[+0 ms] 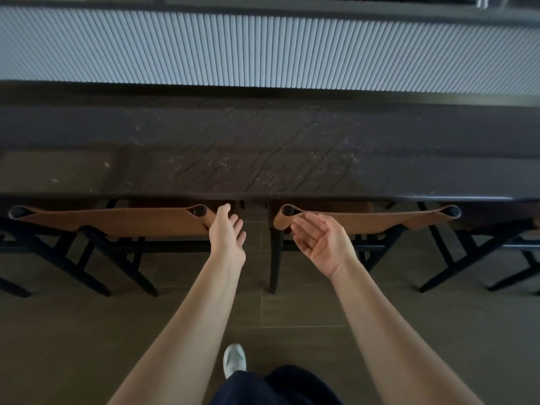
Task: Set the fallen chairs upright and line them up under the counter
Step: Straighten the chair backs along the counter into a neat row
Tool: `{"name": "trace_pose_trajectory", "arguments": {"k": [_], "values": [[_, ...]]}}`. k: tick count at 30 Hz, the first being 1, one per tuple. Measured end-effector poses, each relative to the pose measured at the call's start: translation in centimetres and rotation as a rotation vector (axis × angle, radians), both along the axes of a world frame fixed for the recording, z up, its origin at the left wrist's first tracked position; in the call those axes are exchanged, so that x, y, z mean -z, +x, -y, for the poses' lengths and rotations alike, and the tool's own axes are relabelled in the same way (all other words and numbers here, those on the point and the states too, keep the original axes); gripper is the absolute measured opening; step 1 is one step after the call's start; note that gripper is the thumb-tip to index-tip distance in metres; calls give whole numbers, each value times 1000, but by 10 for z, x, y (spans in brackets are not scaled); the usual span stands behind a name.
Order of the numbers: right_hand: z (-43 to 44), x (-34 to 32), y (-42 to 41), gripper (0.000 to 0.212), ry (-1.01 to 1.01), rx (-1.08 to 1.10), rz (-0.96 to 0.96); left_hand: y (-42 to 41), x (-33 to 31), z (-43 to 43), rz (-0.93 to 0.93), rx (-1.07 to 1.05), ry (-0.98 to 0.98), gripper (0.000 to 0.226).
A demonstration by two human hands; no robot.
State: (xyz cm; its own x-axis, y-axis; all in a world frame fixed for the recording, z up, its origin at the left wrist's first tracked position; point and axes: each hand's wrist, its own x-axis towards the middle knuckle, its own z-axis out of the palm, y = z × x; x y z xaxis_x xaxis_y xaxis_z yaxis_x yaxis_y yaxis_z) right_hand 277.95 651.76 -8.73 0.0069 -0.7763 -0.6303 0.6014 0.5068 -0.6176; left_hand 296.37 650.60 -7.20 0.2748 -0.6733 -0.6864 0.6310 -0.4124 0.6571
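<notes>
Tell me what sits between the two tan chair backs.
In the head view, floor tile shows in the gap between the left chair back and right chair back, and the left hand hangs over it.

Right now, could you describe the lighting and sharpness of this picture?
Head view: dim; the ribbed panel is brightest, its ribs fanned by lens distortion; the counter shows faint sheen; chair legs sink into shadow; the right hand looks slightly blurred.
</notes>
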Motion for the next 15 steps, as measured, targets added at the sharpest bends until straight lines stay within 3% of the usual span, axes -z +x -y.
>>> {"name": "trace_pose_trajectory", "arguments": {"k": [15], "values": [[-77,-20,-226,34,-100,226,-70,-224,-17,-36,-1,433,-233,39]]}}
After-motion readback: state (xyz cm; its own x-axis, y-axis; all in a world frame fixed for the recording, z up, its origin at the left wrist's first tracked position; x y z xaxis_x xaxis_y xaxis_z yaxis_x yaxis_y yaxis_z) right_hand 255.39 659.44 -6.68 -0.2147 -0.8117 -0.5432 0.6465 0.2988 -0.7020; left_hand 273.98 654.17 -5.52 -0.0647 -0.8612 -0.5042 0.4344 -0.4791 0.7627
